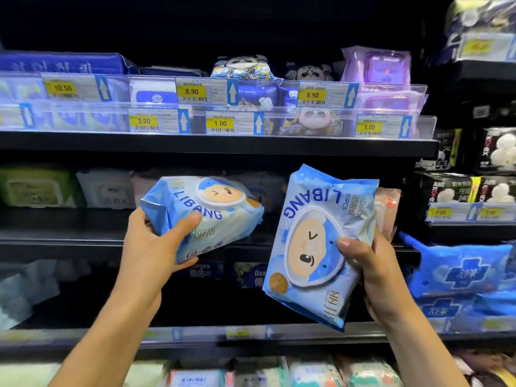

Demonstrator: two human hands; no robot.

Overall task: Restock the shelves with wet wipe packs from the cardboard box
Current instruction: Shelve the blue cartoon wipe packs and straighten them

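Observation:
Two blue wet wipe packs marked LIBANG, each with a cartoon face on a white lid, are held up in front of the shelves. My left hand [152, 248] grips the left pack [212, 216] by its near end, the pack lying roughly flat and angled toward the middle shelf [69, 243]. My right hand [371, 268] grips the right pack [315, 247] by its right edge, thumb on the lid, the pack standing on end with its print upside down. The cardboard box is out of view.
The top shelf [223, 141] carries packs behind clear rails with yellow price tags [220, 123]. Green and white packs [39, 188] sit at the left of the middle shelf. Blue cross-marked packs [460, 272] pile at right. More packs line the bottom shelf [307, 372].

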